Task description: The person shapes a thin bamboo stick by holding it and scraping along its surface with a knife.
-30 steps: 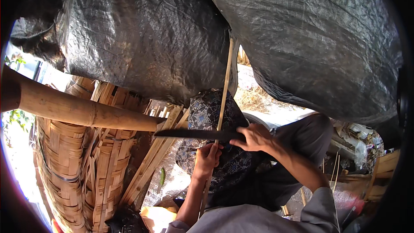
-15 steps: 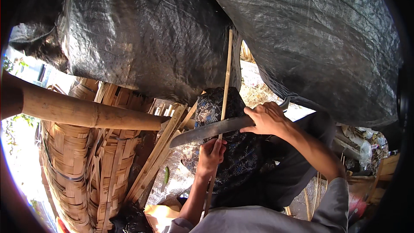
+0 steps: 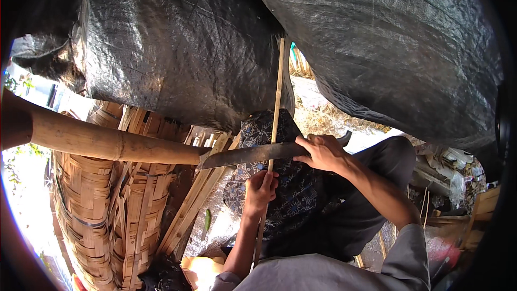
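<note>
Your left hand [image 3: 261, 190] is clenched round a thin bamboo strip [image 3: 277, 109], low on its length. The strip stands near upright, its long axis running from your lap up toward the black tarp [image 3: 177, 48] overhead; the free end is well above your fist. Your right hand [image 3: 323, 152] grips the handle end of a long knife [image 3: 253, 155], fingers wrapped over it. The blade lies almost level, pointing to your left, and crosses the strip at a right angle just above your left hand — touching or nearly so, you cannot tell which from here. So the strip's grain runs up and down, the edge runs across it, and the left fist sits right under the crossing, the nearer hand to it.

The strip is pale, flat, narrow and straight. The blade is dull grey metal, broad and slightly curved. A patterned dark cloth [image 3: 291, 205] covers your knee behind the strip. To your left a thick round bamboo pole [image 3: 107, 143] runs level, with woven baskets [image 3: 91, 210] of split cane under it and loose flat slats [image 3: 196, 205] leaning beside them.
</note>
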Demonstrator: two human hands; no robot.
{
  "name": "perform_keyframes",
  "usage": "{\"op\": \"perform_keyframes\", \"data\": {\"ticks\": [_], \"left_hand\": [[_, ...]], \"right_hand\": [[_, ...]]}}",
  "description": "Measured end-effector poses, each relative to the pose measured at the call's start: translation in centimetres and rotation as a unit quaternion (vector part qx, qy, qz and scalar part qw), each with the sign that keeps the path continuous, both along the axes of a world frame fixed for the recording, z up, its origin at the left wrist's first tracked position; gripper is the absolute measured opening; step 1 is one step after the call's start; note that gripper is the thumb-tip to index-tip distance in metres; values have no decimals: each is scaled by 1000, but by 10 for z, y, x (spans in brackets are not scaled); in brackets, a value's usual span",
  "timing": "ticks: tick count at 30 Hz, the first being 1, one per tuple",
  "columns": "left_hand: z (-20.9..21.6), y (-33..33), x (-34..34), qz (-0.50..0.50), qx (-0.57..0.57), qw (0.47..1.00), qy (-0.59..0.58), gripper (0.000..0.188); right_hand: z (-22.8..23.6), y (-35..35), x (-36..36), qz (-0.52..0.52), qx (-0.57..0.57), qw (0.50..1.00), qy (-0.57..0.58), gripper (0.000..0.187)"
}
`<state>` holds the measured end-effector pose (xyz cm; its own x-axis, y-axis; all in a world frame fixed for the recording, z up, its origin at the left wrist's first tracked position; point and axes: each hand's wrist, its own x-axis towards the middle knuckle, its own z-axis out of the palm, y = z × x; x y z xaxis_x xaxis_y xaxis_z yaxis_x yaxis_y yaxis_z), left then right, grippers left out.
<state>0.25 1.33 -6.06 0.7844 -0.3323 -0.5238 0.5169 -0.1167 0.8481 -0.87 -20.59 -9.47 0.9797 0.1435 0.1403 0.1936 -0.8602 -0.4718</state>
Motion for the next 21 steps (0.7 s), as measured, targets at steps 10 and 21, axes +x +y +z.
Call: {"op": "perform_keyframes", "data": {"ticks": [10, 21], "left_hand": [[-4, 15, -13, 7, 4, 998, -62, 24], [17, 68, -39, 27, -31, 998, -52, 25]], "right_hand": [[-30, 3, -4, -106, 160, 981, -7, 37], [-21, 65, -10, -257, 616, 682, 298, 54]]}}
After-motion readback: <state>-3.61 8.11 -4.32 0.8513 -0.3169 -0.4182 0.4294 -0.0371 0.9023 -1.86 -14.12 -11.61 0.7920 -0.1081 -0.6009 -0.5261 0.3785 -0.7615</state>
